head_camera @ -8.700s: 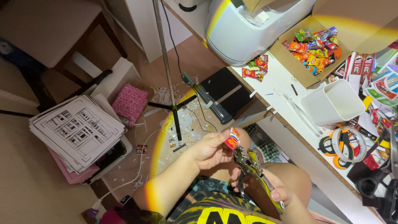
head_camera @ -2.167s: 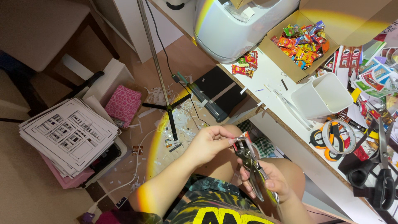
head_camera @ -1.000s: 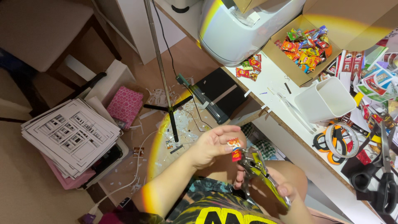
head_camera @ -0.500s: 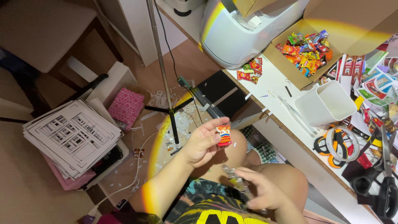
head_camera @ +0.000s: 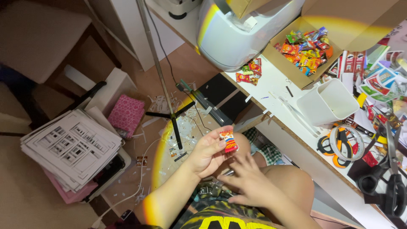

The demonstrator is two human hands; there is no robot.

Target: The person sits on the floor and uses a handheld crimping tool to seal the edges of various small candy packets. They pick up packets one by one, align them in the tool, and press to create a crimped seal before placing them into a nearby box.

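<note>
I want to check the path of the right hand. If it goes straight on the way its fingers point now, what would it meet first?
The right hand points toward the left hand, which holds a small red candy packet. It would probably meet that hand's palm or wrist first, though depth is unclear.

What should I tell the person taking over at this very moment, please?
Left hand: raised over the lap, pinching a small red-and-white candy packet between thumb and fingers.
Right hand: open, palm down over the lap, holding nothing; a metal tool lies just below it.
On the desk: a cardboard box of bright candies, a few loose packets beside it, an empty white bin, tape rolls, black scissors.
Done: one packet in hand.
Left: box remains full.
</note>
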